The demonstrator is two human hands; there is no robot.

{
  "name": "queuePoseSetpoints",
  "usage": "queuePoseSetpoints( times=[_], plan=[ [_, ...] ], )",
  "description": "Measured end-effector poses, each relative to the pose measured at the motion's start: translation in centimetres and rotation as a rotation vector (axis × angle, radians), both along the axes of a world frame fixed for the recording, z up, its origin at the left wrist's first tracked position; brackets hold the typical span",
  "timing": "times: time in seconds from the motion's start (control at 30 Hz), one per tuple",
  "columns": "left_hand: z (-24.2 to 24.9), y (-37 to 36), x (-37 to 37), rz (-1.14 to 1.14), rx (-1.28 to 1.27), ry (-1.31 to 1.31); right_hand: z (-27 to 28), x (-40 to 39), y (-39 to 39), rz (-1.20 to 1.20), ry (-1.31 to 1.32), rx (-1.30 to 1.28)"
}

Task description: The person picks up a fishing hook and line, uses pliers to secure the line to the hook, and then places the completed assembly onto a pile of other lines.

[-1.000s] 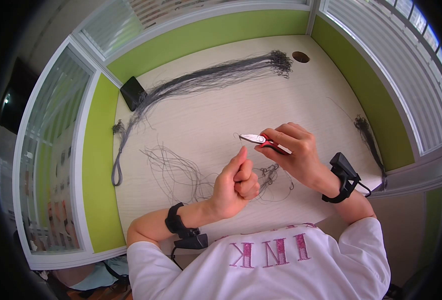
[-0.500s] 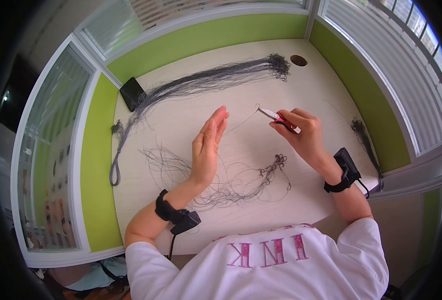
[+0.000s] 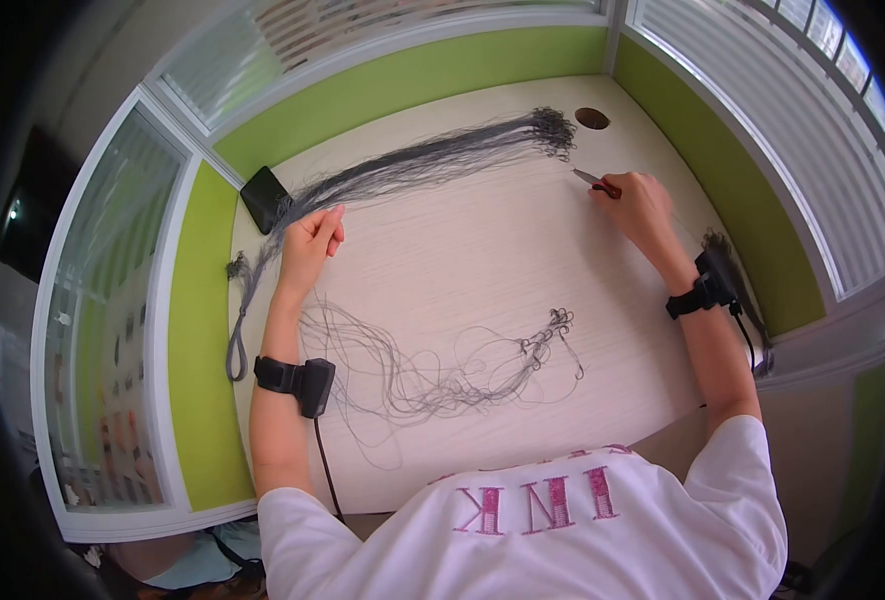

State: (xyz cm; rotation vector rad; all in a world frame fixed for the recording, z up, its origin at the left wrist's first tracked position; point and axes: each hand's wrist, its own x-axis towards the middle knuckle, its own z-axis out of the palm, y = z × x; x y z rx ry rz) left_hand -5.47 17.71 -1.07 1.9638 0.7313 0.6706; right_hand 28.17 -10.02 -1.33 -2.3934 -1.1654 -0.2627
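My right hand (image 3: 644, 212) is wrapped round small pliers (image 3: 598, 184) with red and black handles. Their narrow silver tip points left, close below the hooked end of a long bundle of grey fishing lines (image 3: 412, 153). A small hook seems to be at the tip, too fine to be sure. Over the left part of that bundle, my left hand (image 3: 312, 243) is closed with its fingertips together; what they hold, if anything, is too thin to make out. Nearer me lies a loose tangle of fishing lines (image 3: 442, 390), its fish hooks (image 3: 559, 320) gathered at the right.
A black block-like object (image 3: 264, 199) stands at the back left, by the bundle. A looped grey bundle (image 3: 236, 340) lies along the left edge, and a dark hook bundle (image 3: 717, 245) at the right edge. Green partitions (image 3: 412, 85) surround the desk, which has a round hole (image 3: 592, 119).
My left hand has moved left and closed from a flat, upright pose. My right hand has carried the pliers right and away from me, towards the hooked end of the bundle.
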Motion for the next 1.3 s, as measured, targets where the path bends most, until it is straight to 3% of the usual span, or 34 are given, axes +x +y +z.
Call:
queuePoseSetpoints(
  times=[0.13,0.27,0.77,0.83,1.0,1.17,1.3],
  plan=[
    [-3.1,3.1,-1.1,0.148,0.230,0.025,-0.4,1.2,1.6,-0.010,-0.031,-0.115],
    [-2.8,3.4,-1.7,0.281,0.494,0.132,0.0,1.8,2.9,-0.031,-0.002,-0.142],
    [-4.1,3.9,-1.1,0.308,0.554,0.093,2.0,2.4,3.4,-0.052,-0.063,-0.294],
    [-4.3,4.0,-1.0,0.323,0.553,0.088,1.4,2.2,3.1,0.104,-0.132,-0.123],
    [-4.4,4.6,-1.1,0.357,0.562,0.127,1.4,1.3,4.2,0.083,-0.088,-0.244],
    [-3.1,3.9,-0.8,0.449,0.862,-0.095,-0.1,2.5,5.0,0.057,-0.103,-0.148],
    [-4.1,4.8,-1.3,0.465,0.851,-0.098,1.6,0.7,3.2,0.117,-0.014,-0.100]
  ],
)
